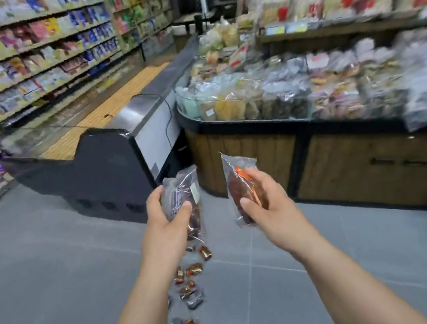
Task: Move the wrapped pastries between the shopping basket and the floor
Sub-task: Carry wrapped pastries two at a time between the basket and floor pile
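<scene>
**A pastry in each hand, above the row on the floor**

The left hand point(165, 216) curls round a clear-wrapped dark pastry point(181, 190). The right hand point(268, 203) grips an orange-printed pastry point(239, 185). Both are held up mid-scene. Near and below them, a line of wrapped pastries point(192, 280) lies on the grey tiled floor point(58, 261). The shopping basket is out of view, so this looks like a carrying step, and the next move calls for finding where the pair belongs. At the far right, a display bin point(242, 123) holds bagged snacks.
</scene>
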Demonstrator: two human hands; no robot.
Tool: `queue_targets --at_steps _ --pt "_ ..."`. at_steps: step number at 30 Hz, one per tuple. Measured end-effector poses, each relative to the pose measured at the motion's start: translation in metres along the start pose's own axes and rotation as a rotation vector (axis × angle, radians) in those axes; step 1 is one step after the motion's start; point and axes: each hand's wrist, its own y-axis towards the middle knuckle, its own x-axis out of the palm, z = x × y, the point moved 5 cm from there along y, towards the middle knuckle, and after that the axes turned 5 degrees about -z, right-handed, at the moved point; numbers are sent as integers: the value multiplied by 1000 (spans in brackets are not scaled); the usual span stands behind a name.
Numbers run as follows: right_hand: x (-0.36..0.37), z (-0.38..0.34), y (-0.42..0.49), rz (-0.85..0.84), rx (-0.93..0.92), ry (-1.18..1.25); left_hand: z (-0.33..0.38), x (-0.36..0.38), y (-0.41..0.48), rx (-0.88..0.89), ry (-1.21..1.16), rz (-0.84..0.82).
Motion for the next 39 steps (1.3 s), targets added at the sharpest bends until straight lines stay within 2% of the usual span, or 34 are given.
queue_targets --at_steps 9,17,29,35,39 --pt "-218 66 -71 336 98 -8 82 217 -50 169 85 -285" --pt "-396 131 -169 585 172 25 143 410 -143 283 107 -544" --pt "-554 215 -326 1014 336 97 210 627 -271 512 206 -935" --pt "-634 263 -340 1093 395 89 221 728 -298 537 243 -1014" --pt "-704 302 -331 1082 418 98 234 810 -306 516 253 -1040"
